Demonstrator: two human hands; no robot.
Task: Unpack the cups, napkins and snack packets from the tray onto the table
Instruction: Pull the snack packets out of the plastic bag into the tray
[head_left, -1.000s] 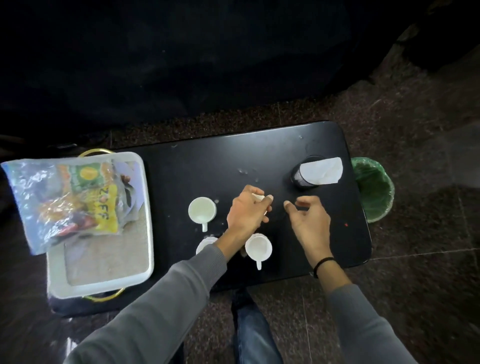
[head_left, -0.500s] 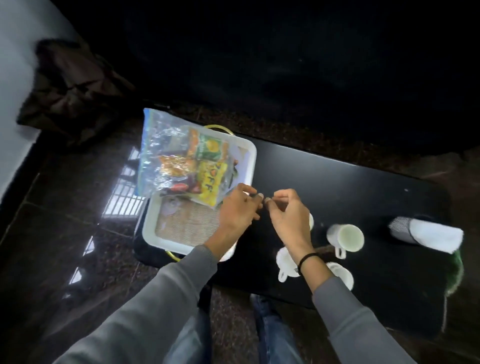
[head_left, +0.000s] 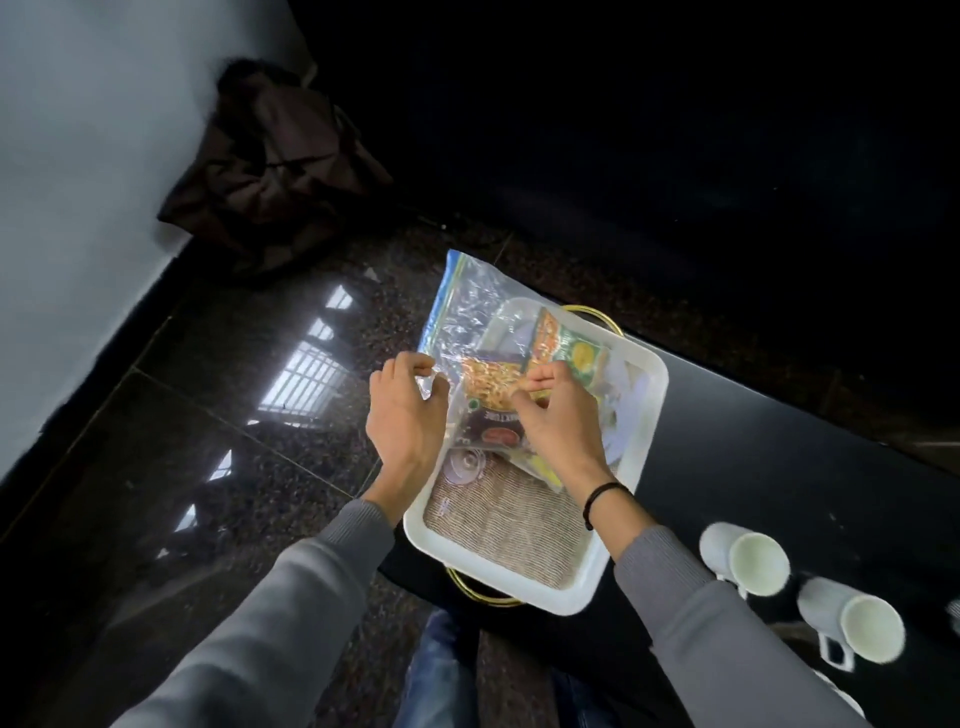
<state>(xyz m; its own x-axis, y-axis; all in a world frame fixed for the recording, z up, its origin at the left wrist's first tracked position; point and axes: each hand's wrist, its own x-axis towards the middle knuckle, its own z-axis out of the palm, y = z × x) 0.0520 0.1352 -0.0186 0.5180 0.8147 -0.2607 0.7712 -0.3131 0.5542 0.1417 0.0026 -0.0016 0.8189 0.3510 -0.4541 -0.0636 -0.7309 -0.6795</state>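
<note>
- Now, the zip bag (head_left: 467, 306) of snack packets (head_left: 491, 382) lies across the tray's (head_left: 571, 597) far end, overhanging its far-left rim.
- Left hand (head_left: 405, 421) pinches the bag's left edge; right hand (head_left: 561, 431) pinches plastic over the packets.
- Best to lift both sides level, so the packets don't slump.
- Set it down right of the tray, short of the cups (head_left: 758, 564).

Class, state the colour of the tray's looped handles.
Gold handles on a white tray; best seen in the head view.
</note>
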